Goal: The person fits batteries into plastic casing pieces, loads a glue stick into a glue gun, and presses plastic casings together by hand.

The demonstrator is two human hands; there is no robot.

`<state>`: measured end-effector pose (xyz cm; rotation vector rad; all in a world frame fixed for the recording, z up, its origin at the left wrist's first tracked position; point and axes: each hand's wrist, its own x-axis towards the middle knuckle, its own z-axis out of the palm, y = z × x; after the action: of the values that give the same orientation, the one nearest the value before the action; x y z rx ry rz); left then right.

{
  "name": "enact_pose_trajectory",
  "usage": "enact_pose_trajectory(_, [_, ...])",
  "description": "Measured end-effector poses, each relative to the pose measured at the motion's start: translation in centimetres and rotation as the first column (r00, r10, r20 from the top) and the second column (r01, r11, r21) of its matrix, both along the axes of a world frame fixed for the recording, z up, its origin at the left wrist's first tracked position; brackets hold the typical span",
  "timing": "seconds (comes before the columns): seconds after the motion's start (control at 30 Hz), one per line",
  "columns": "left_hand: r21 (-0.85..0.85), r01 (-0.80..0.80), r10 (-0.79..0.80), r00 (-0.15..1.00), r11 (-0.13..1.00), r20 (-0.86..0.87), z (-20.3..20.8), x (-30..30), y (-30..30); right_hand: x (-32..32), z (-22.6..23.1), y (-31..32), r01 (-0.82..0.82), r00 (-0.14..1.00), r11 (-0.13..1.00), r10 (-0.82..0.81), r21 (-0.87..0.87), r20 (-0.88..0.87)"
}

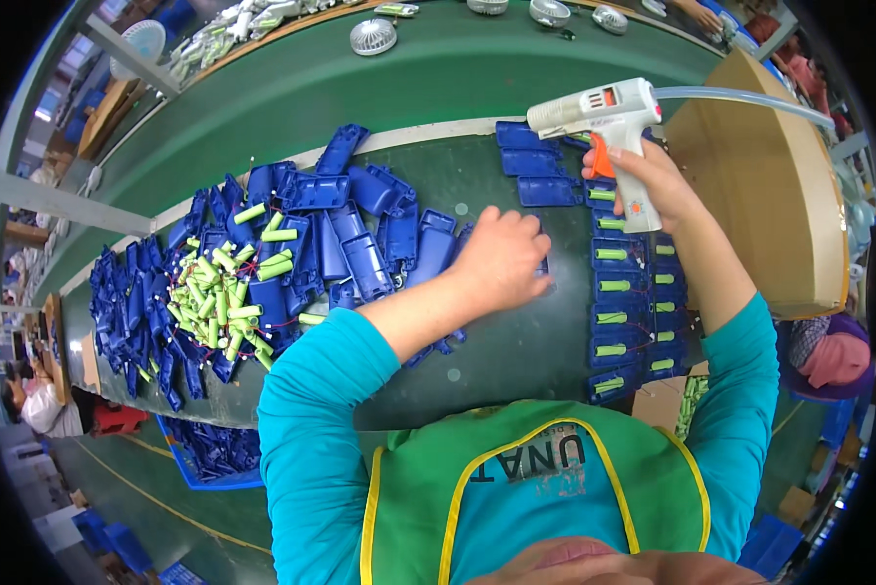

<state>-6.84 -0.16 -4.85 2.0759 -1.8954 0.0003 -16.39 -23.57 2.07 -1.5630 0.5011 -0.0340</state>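
My right hand [664, 180] grips a white hot glue gun [609, 109] with an orange trigger, held above the far end of the rows of shells. A long translucent glue stick [740, 96] runs from its back end to the right. My left hand [504, 255] is over the green table, fingers curled downward; a blue sliver shows by its fingertips, but what they hold is hidden. Blue plastic shells [611, 320] fitted with light-green battery cells stand in columns below the glue gun. Blue shells without cells [547, 191] lie between the two hands, farther back.
A heap of blue shells [365, 263] covers the table's left, with loose green cells [225, 292] and thin wires on it. Beyond runs a green conveyor belt [438, 83] carrying small white fans [374, 37]. A large cardboard box [765, 185] stands right; a blue crate [214, 468] sits below left.
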Motion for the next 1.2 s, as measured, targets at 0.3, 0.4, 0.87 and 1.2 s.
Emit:
enact_pose_trajectory(0.3, [0.032, 0.173, -0.175, 0.975, 0.984, 0.134, -2.2, -1.1, 0.7, 1.3, -1.7, 0.3, -0.037, 0.995, 0.993, 0.027, -0.112, -0.092])
enact_pose_trajectory(0.4, [-0.032, 0.258, -0.252, 0.960, 0.966, 0.122, -1.7, -0.2, 1.0, 1.4, -1.9, 0.1, -0.058, 0.994, 0.989, 0.046, -0.132, -0.096])
enact_pose_trajectory(0.87, [-0.037, 0.196, -0.185, 0.960, 0.980, 0.209, -2.3, 4.4, -1.3, 0.2, -1.2, 0.7, -0.010, 0.985, 0.972, -0.031, -0.236, -0.169])
enact_pose_trajectory(1.2, [-0.174, -0.469, 0.368, 0.833, 0.866, -0.413, -2.4, 10.4, -7.5, -0.1, -1.8, -0.9, 0.056, 0.997, 0.995, -0.060, -0.082, -0.044])
